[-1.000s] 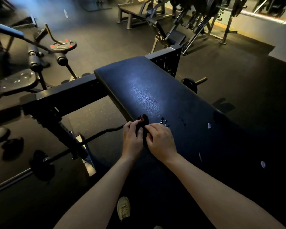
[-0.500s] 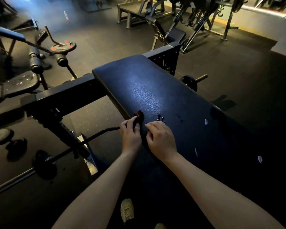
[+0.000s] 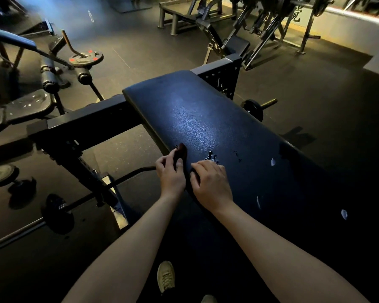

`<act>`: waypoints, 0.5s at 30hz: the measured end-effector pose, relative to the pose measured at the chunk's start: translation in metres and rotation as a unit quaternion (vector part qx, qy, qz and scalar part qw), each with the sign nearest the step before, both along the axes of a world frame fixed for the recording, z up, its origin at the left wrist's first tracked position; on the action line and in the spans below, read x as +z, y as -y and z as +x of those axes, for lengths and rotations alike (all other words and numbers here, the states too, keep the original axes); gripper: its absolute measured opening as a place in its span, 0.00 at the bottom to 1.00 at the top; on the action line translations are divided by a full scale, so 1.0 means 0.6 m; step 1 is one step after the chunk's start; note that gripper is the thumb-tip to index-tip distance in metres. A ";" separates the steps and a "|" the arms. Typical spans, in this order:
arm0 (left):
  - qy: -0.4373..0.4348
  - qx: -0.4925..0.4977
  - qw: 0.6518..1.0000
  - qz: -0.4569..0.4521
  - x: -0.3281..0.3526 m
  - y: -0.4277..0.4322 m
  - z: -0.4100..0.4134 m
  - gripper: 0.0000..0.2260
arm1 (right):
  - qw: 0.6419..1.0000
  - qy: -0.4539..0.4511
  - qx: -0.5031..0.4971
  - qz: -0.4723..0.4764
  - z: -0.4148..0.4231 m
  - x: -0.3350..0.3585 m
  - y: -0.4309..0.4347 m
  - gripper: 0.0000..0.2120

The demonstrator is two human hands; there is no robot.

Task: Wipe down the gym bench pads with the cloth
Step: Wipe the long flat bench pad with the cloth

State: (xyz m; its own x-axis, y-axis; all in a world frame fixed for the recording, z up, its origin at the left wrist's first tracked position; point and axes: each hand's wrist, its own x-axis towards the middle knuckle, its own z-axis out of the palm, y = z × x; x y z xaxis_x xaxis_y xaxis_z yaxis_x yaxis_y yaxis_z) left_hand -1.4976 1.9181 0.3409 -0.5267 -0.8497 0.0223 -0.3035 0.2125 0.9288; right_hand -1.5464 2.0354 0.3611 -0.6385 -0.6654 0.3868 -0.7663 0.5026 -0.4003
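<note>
Lying beside bench pad (image 3: 206, 119), loaded barbell (image 3: 57, 213)

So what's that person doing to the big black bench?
They are cleaning it. Both hands are at the near left edge of the bench pad. The left hand pinches a dark cloth against the pad. The right hand lies beside it with bent fingers, but it is too dark to tell whether it grips the cloth too. A small wet patch sits just past the right hand, and pale marks further right are not yet wiped.
</note>
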 end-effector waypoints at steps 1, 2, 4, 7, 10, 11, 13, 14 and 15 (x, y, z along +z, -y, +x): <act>-0.002 0.002 1.000 0.002 0.000 -0.007 0.001 0.16 | 1.000 -0.001 -0.001 -0.005 0.000 0.001 -0.001 0.14; -0.003 0.003 1.000 -0.002 0.001 -0.013 0.006 0.16 | 1.000 0.000 -0.002 -0.009 0.000 0.001 -0.003 0.14; 0.002 -0.011 1.000 -0.022 0.001 -0.024 0.021 0.15 | 1.000 0.004 -0.005 -0.014 0.002 0.004 -0.008 0.14; -0.001 -0.042 0.998 -0.048 -0.002 -0.055 0.048 0.15 | 1.000 0.007 -0.018 -0.002 0.009 0.007 -0.023 0.16; 0.000 -0.054 0.998 -0.044 0.005 -0.075 0.069 0.16 | 1.000 -0.007 -0.017 0.013 0.014 0.003 -0.042 0.16; 0.006 -0.059 0.997 -0.049 0.011 -0.072 0.073 0.16 | 1.000 -0.011 -0.015 0.015 0.015 0.002 -0.046 0.15; 0.013 -0.061 0.995 -0.078 0.021 -0.056 0.074 0.15 | 1.000 -0.012 -0.012 0.023 0.014 -0.001 -0.048 0.15; 0.012 -0.054 0.995 -0.086 0.024 -0.045 0.070 0.15 | 0.999 -0.013 -0.012 0.027 0.012 -0.001 -0.045 0.15; 0.010 -0.042 0.996 -0.082 0.026 -0.035 0.063 0.15 | 0.999 -0.015 -0.012 0.029 0.011 -0.001 -0.042 0.16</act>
State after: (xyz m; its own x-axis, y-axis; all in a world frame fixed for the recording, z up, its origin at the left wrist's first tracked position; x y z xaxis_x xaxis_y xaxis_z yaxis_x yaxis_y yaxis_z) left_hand -1.4600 1.9390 0.3562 -0.5982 -0.7879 0.1465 -0.2960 0.3871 0.8732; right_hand -1.5397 2.0609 0.3603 -0.6437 -0.6715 0.3670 -0.7645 0.5433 -0.3468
